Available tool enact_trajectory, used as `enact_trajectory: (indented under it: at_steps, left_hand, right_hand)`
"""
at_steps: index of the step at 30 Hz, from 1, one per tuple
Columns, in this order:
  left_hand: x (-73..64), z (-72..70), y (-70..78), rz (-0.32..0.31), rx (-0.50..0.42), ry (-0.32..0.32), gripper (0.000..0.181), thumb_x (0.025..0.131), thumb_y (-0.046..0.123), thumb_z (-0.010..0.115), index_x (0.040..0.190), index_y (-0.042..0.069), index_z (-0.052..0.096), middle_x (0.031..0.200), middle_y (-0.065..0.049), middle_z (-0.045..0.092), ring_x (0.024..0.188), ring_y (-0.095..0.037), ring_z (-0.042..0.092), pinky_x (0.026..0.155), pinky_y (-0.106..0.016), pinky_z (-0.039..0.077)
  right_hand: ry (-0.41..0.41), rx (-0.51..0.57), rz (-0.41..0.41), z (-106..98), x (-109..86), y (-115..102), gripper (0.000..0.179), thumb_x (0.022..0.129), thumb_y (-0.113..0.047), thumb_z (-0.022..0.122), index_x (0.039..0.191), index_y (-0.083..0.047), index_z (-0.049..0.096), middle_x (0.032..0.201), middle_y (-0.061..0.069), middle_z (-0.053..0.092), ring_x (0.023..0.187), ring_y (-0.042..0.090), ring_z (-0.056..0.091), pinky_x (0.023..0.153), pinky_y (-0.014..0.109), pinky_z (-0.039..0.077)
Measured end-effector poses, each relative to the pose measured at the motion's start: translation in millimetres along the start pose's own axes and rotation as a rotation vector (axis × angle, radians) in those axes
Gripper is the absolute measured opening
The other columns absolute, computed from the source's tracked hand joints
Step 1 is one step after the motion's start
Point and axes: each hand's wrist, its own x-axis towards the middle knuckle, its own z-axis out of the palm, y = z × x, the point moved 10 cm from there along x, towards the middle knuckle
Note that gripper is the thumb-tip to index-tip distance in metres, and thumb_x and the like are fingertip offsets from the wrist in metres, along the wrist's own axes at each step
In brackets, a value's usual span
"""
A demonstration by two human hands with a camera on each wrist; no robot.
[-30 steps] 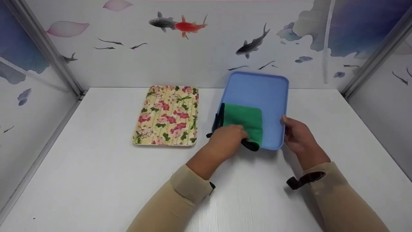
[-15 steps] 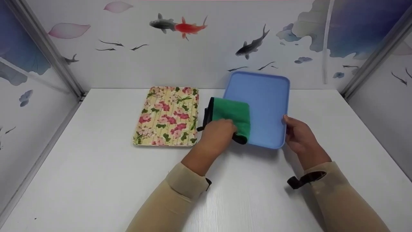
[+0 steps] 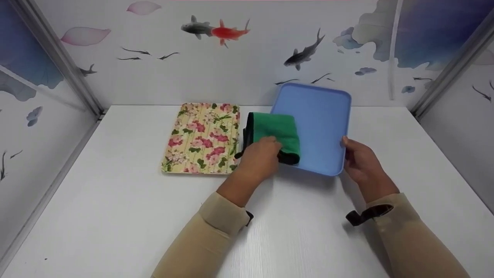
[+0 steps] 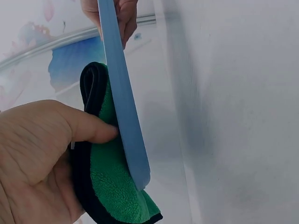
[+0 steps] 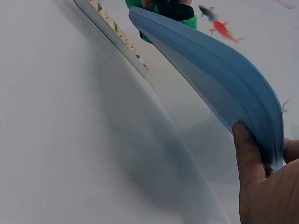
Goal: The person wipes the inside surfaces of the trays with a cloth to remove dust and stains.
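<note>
A: Head view first. Where are the edges?

B: The blue tray (image 3: 320,127) is right of centre, its top edge overlapping the back wall (image 3: 154,77) in the frame. The green cloth (image 3: 274,125), folded and dark-bordered, covers the tray's left side at mid-frame. Its dark corner shows right beside the edge of the floral tray (image 3: 202,141), left of centre; I can't tell whether they touch.

A: And room for moving?

B: White desk (image 3: 115,216) stretches along the left and right and across the bottom, where the sleeves (image 3: 224,216) cross it.

A: The hands?

B: The left hand (image 3: 260,158), near the centre, grips the cloth's lower part. The right hand (image 3: 361,160) holds the blue tray's right rim.

A: Left wrist view?

B: The blue tray stands nearly edge-on from top centre to lower centre, with desk filling the right. The left thumb (image 4: 96,128) presses the green face at centre left, with the fingers behind the fold. The gap between thumb and fingers is narrow, just the cloth's thickness.

A: Right wrist view?

B: The blue tray spans top centre to lower right, raised above the desk, its shadow below. The right hand pinches its rim at lower right, thumb on one side. The floral tray's edge shows upper left, the cloth top centre.
</note>
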Motion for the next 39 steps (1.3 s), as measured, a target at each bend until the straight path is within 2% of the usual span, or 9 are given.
enact_trajectory:
  at_steps: [3,7,17,29,35,37,39]
  left_hand:
    - [1.4,1.6,-0.6,-0.005,-0.023,0.002,0.027,0.104,0.011,0.058,0.127,0.007,0.073,0.134,-0.007,0.068,0.124,-0.023,0.065,0.102,-0.037,0.057]
    - [3.3,4.3,-0.9,-0.018,-0.033,0.009,0.035,0.106,0.010,0.054,0.138,0.007,0.067,0.153,-0.008,0.057,0.142,-0.026,0.055,0.114,-0.038,0.049]
    - [4.1,9.9,2.9,-0.018,-0.027,-0.008,0.036,0.108,0.011,0.054,0.142,0.009,0.062,0.148,-0.007,0.062,0.135,-0.024,0.061,0.112,-0.037,0.051]
    - [3.3,14.5,13.0,-0.001,-0.141,-0.019,0.037,0.108,0.017,0.056,0.145,0.012,0.059,0.141,-0.005,0.067,0.129,-0.023,0.065,0.110,-0.037,0.052]
    - [1.3,19.7,21.6,0.014,-0.174,-0.034,0.039,0.109,0.018,0.053,0.148,0.014,0.057,0.143,-0.004,0.065,0.131,-0.022,0.063,0.110,-0.036,0.052]
    - [0.9,21.3,24.8,0.017,-0.177,-0.041,0.039,0.110,0.019,0.052,0.148,0.015,0.057,0.144,-0.003,0.065,0.131,-0.021,0.063,0.110,-0.036,0.052]
    - [0.0,22.4,28.8,0.020,-0.180,-0.045,0.039,0.110,0.019,0.052,0.148,0.017,0.057,0.144,-0.001,0.065,0.130,-0.020,0.063,0.109,-0.035,0.052]
  right_hand:
    - [-0.015,-0.013,-0.008,2,-0.4,-1,0.081,0.105,-0.022,0.061,0.166,-0.004,0.012,0.129,-0.005,0.050,0.120,0.006,0.049,0.093,0.016,0.049]
    - [-0.033,-0.054,-0.025,5,-0.2,-1,0.079,0.106,-0.023,0.058,0.166,-0.003,0.010,0.130,-0.005,0.050,0.124,0.007,0.047,0.100,0.017,0.045]
    - [-0.032,-0.101,-0.039,5,-0.1,2,0.078,0.107,-0.023,0.057,0.165,0.000,0.010,0.129,-0.005,0.049,0.119,0.007,0.050,0.097,0.017,0.047]
    - [-0.048,-0.087,-0.049,11,-0.6,2,0.076,0.107,-0.023,0.058,0.164,0.003,0.014,0.121,-0.006,0.057,0.113,0.006,0.056,0.095,0.017,0.050]
    - [-0.059,-0.100,-0.043,13,0.3,5,0.075,0.107,-0.024,0.056,0.164,0.002,0.013,0.122,-0.007,0.057,0.116,0.006,0.055,0.099,0.019,0.047]
    - [-0.057,-0.106,-0.044,13,-0.3,5,0.070,0.108,-0.023,0.055,0.162,0.002,0.019,0.120,-0.007,0.059,0.116,0.006,0.055,0.100,0.019,0.046]
    - [-0.043,-0.084,-0.043,12,-1.4,6,0.056,0.107,-0.021,0.057,0.154,-0.001,0.035,0.116,-0.008,0.061,0.114,0.006,0.055,0.099,0.018,0.046]
